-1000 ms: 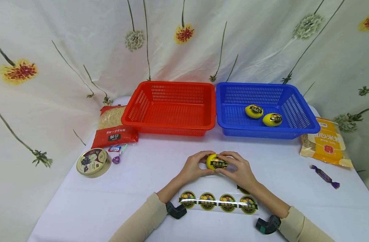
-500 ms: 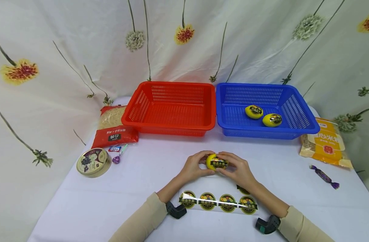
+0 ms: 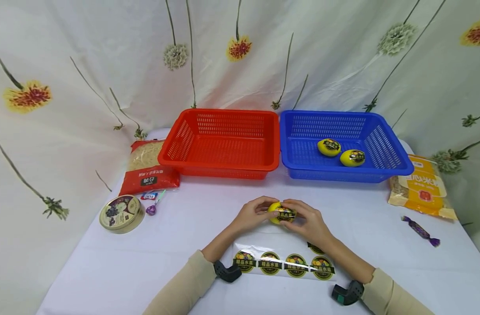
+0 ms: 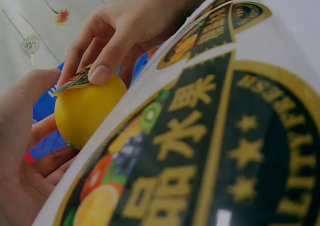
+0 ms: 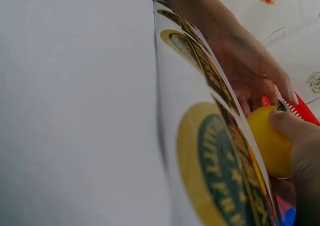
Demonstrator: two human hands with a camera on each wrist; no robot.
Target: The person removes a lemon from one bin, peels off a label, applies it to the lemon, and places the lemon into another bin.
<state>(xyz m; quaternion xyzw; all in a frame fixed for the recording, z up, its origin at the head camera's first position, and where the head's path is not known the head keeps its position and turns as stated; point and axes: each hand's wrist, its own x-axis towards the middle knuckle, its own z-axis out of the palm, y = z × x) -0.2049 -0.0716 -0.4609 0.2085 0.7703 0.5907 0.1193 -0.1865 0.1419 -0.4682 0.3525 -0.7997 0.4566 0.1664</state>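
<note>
From the head view, a yellow fruit is sitting between both hands over the middle of the white table, well short of the red basket and the blue basket standing side by side at the back. Open cloth is lying to the left and right of the hands. The sticker sheet is lying just in front of the wrists, near the table's front edge. The left hand is curling its fingers round the fruit's left side, and the right hand is curling round the right side, its fingers lying on the round label on the fruit.

From the left wrist view, the sticker sheet is filling the foreground with its edge curving up. Beyond it the right hand is pressing a thumb onto the label atop the fruit, while the left hand is cupping the fruit.

From the right wrist view, the sheet is rising off the table. The right hand is pressing its thumb on the fruit, and the left hand is holding the far side, fingers bent.
</note>
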